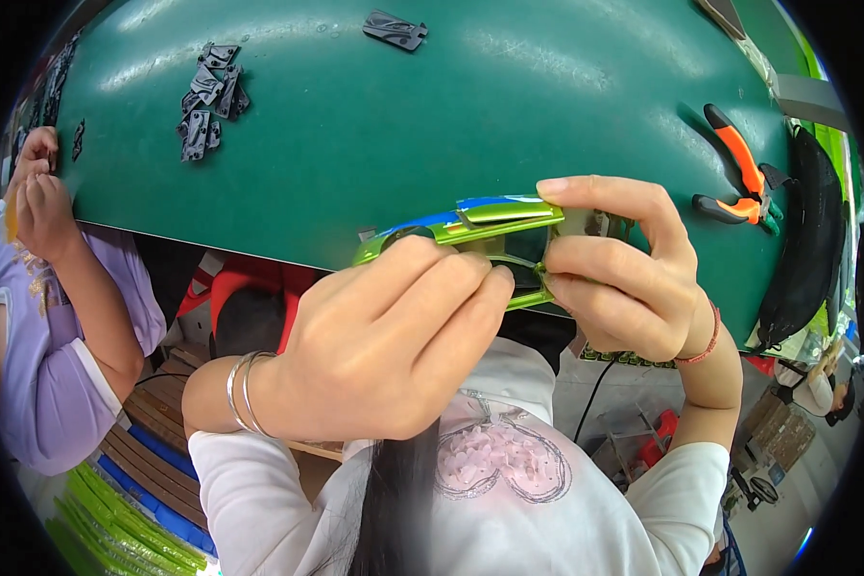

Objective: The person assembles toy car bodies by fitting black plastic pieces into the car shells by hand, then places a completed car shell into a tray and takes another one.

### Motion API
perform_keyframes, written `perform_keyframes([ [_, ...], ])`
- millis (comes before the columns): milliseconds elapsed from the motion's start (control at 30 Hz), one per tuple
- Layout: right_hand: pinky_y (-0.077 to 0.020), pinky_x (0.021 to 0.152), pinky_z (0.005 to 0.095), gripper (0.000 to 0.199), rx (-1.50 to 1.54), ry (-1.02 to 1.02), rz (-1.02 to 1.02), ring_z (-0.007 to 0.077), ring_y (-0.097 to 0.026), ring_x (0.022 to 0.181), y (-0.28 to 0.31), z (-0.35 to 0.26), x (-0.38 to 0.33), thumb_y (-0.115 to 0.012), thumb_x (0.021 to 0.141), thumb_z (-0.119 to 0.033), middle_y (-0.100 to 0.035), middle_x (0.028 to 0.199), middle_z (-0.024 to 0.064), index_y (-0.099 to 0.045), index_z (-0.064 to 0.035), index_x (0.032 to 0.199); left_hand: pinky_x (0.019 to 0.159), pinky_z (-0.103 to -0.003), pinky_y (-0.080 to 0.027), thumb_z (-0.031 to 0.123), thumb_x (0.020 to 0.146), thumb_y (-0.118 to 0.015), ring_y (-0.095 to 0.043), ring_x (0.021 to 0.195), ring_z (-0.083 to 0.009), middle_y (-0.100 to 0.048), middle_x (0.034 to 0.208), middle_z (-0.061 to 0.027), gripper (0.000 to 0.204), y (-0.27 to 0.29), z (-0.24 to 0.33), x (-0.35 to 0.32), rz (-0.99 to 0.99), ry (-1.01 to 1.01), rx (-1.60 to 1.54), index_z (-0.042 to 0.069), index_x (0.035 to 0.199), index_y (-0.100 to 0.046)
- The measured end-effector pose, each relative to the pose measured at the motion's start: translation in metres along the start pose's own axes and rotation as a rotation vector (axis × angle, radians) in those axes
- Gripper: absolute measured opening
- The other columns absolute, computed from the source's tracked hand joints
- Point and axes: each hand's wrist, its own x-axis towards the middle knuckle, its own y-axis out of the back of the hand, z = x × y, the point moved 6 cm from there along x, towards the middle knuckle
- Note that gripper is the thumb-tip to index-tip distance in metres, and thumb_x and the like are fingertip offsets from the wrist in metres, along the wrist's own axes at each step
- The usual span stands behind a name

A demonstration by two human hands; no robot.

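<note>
Above the table's near edge, both hands hold a shiny green plastic toy car body (509, 213) with blue-and-white patches. Window-like openings show along its side. My left hand (394, 336) is closed on its left and lower part, the fingers curled over it and hiding much of that side. With fingers bent, my right hand (624, 264) grips the right end: the index finger rests on the top edge while the other fingers pinch lower down. What the left fingertips press on inside is hidden.
Diagonal pliers (739, 158) with orange-and-black handles lie right on the green table (355, 125), beside a long black pouch (804, 240). Dark plastic parts (211, 91) are piled at the back left; another dark part (395, 31) lies farther back. A co-worker's hands (43, 202) are at far left.
</note>
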Motion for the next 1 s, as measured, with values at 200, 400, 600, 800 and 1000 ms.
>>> perform_keyframes([
  [200,-0.0597,0.065,0.0391,0.019,-0.012,0.016,0.014,0.0419,-0.073,0.104,-0.001,0.000,-0.002,-0.069,0.058,-0.015,-0.071,0.091,0.0100,-0.062,-0.0007,0.068,0.064,-0.035,-0.059,0.003,0.066,-0.070,-0.073,0.079,-0.0303,-0.075,0.096,-0.0212,0.041,0.000,0.003,0.000,-0.053,-0.013,0.005,-0.012,0.104,-0.074],
  [400,-0.0575,0.062,0.0378,0.020,-0.043,0.015,0.012,0.0394,-0.072,0.101,-0.001,-0.002,-0.003,-0.070,0.060,-0.016,-0.072,0.094,0.0111,-0.064,0.0001,0.070,0.066,-0.035,-0.060,0.005,0.062,-0.069,-0.074,0.081,-0.0314,-0.074,0.094,-0.0213,0.045,-0.001,0.003,0.000,-0.071,-0.054,0.010,-0.013,0.102,-0.074],
  [600,-0.0562,0.062,0.0370,0.027,-0.043,0.015,-0.039,0.0294,-0.067,0.083,0.001,-0.003,-0.004,-0.072,0.065,-0.016,-0.072,0.113,0.0307,-0.072,0.0036,0.085,0.070,-0.032,-0.061,0.011,0.057,-0.066,-0.075,0.085,-0.0292,-0.076,0.096,-0.0195,0.047,-0.002,0.011,-0.001,-0.072,-0.041,0.098,-0.011,0.098,-0.077],
  [800,-0.0559,0.067,0.0464,0.018,0.089,-0.201,-0.080,0.0447,-0.068,0.110,0.001,-0.006,-0.005,-0.077,0.065,-0.008,-0.074,0.095,0.0143,-0.070,0.0025,0.078,0.053,-0.024,-0.046,0.011,0.056,-0.063,-0.066,0.075,-0.0189,-0.072,0.092,-0.0113,0.046,-0.007,0.009,-0.013,0.083,-0.188,0.228,-0.007,0.095,-0.078],
  [1000,-0.0555,0.065,0.0362,0.026,-0.001,-0.022,-0.055,0.0267,-0.064,0.077,-0.001,-0.004,-0.006,-0.072,0.068,-0.016,-0.071,0.120,0.0286,-0.073,0.0015,0.087,0.069,-0.033,-0.060,0.005,0.065,-0.071,-0.074,0.082,-0.0276,-0.077,0.098,-0.0173,0.041,0.001,0.006,-0.010,-0.084,0.043,0.064,-0.008,0.104,-0.077],
])
